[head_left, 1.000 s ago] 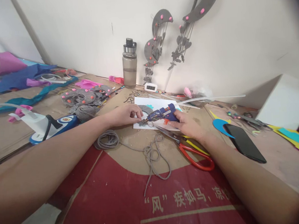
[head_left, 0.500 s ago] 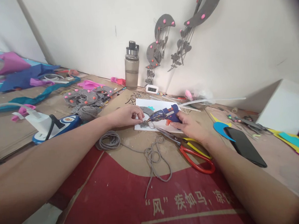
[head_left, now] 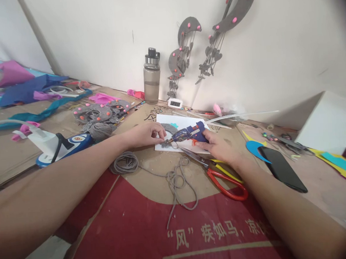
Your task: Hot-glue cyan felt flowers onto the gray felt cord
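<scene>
My right hand [head_left: 216, 144] is wrapped round a blue hot glue gun [head_left: 190, 132], its nozzle pointing left and down. Close to that nozzle, the fingers of my left hand [head_left: 150, 134] are pinched together at a grey felt crescent [head_left: 169, 128]; what they hold is too small to make out. The crescent lies on a white sheet [head_left: 159, 147], with a small teal piece [head_left: 174, 125] by it. A loose grey cord [head_left: 176, 180] trails over the cardboard in front, from a coil [head_left: 124, 163]. Scissors [head_left: 227, 184] with red handles lie below my right hand.
A water bottle [head_left: 151, 78] and a small clock [head_left: 175, 102] stand by the wall, where decorated crescents [head_left: 176, 63] hang. To the left are a power strip [head_left: 82, 141] and felt crescents [head_left: 92, 113]; a phone [head_left: 284, 171] and blue crescent [head_left: 256, 151] lie to the right.
Both hands and the glue gun keep nearly the same place. The whole view has shifted very slightly.
</scene>
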Motion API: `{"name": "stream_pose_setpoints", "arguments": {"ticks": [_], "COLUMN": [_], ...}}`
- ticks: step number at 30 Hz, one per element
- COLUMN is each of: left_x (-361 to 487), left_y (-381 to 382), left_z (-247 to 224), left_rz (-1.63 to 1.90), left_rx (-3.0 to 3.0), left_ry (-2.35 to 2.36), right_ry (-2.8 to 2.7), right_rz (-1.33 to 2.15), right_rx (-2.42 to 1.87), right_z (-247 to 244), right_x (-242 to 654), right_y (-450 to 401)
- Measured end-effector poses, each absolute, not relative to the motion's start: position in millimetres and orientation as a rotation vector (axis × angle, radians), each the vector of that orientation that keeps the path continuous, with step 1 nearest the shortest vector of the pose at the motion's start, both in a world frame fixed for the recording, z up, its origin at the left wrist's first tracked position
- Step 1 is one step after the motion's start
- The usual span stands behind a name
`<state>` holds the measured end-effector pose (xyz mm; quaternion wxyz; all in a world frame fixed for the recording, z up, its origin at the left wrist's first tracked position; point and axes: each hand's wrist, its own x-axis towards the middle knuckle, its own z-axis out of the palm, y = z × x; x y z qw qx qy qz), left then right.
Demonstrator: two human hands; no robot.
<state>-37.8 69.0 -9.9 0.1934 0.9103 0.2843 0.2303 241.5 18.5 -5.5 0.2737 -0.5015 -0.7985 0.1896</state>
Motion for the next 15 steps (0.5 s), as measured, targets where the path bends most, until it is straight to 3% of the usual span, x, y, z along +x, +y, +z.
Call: {"name": "stream_pose_setpoints", "arguments": {"ticks": [15], "left_x": [-38.7], "left_y": [69.8], "left_z": [-10.8], "left_rz": [0.642], "left_rx": [2.548], "left_ry": [0.81], "right_ry": [-2.14], "right_rz": [0.472], "right_rx": [-1.342], "right_z": [-7.9], "right_x": [242.5], "right_y": [20.0]}}
